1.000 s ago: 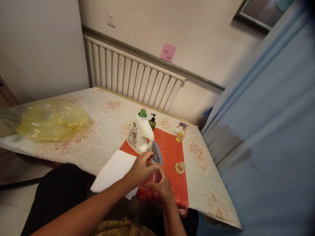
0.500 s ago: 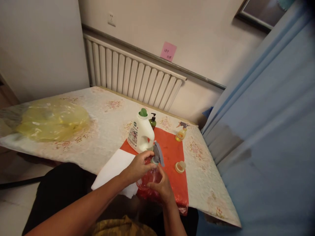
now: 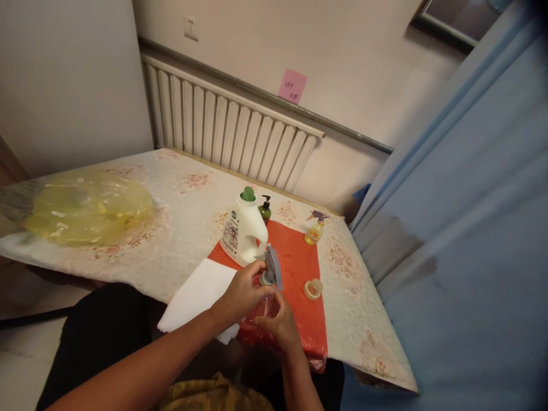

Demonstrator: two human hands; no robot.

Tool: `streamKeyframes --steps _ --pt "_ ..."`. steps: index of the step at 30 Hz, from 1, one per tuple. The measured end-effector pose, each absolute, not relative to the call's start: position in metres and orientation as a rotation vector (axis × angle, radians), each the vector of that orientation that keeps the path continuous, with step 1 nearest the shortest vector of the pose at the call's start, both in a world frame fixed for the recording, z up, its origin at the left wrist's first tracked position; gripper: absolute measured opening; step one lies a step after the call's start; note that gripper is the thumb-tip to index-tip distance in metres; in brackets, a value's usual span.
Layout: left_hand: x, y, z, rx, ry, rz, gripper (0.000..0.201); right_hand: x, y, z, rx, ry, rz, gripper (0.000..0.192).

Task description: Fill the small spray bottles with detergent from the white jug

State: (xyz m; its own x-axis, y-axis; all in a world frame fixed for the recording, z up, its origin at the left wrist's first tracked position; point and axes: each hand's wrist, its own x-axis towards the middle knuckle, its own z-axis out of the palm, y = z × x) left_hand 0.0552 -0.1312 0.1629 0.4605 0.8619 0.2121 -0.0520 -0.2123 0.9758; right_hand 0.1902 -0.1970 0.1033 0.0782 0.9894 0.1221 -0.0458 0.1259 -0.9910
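Observation:
Both hands are on a clear spray bottle (image 3: 262,309) with a grey trigger head, above the near edge of a red plastic sheet (image 3: 299,271). The fingers of my left hand (image 3: 245,290) close round the neck, just below the trigger head (image 3: 273,267). My right hand (image 3: 280,325) grips the bottle's body from the right side. Just behind them stands a cream jug (image 3: 246,231) with a handle and a green piece in its uncapped mouth. A pale cap (image 3: 313,289) lies on the red sheet to the right.
A spray bottle with yellow liquid (image 3: 314,233) and a green pump bottle (image 3: 265,211) stand farther back. White paper (image 3: 197,294) lies left of my hands. A yellow plastic bag (image 3: 89,208) rests at the table's left. A blue curtain (image 3: 449,228) hangs along the right side.
My hands and the spray bottle stay almost in place, with the grey trigger head turned slightly. The other things on the table have not moved.

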Motion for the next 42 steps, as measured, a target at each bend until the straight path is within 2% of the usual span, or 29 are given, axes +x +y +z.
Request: streamKeyframes --steps 4,9,18,25,33,39,42 --pt "0.056 -0.136 0.173 1.606 0.773 1.099 0.023 0.186 -0.198 0.106 -1.132 -1.167 1.085 0.063" --pt "0.051 -0.133 0.189 1.657 0.731 1.196 0.012 0.183 -0.201 0.102 -1.305 -1.206 1.058 0.070" --pt "0.036 -0.110 0.188 1.293 0.528 0.960 0.033 0.186 -0.199 0.093 -1.473 -1.117 0.996 0.090" --pt "0.019 -0.098 0.195 0.980 0.281 0.994 0.034 0.185 -0.194 0.082 -1.418 -1.140 1.022 0.089" --pt "0.006 -0.090 0.202 1.053 0.283 1.058 0.028 0.180 -0.191 0.088 -1.492 -1.140 1.038 0.089" --pt "0.000 -0.084 0.192 1.089 0.322 0.955 0.027 0.180 -0.191 0.088 -1.453 -1.148 1.070 0.088" --pt "-0.013 -0.069 0.183 0.913 0.234 1.088 0.028 0.183 -0.191 0.090 -1.510 -1.113 1.091 0.089"
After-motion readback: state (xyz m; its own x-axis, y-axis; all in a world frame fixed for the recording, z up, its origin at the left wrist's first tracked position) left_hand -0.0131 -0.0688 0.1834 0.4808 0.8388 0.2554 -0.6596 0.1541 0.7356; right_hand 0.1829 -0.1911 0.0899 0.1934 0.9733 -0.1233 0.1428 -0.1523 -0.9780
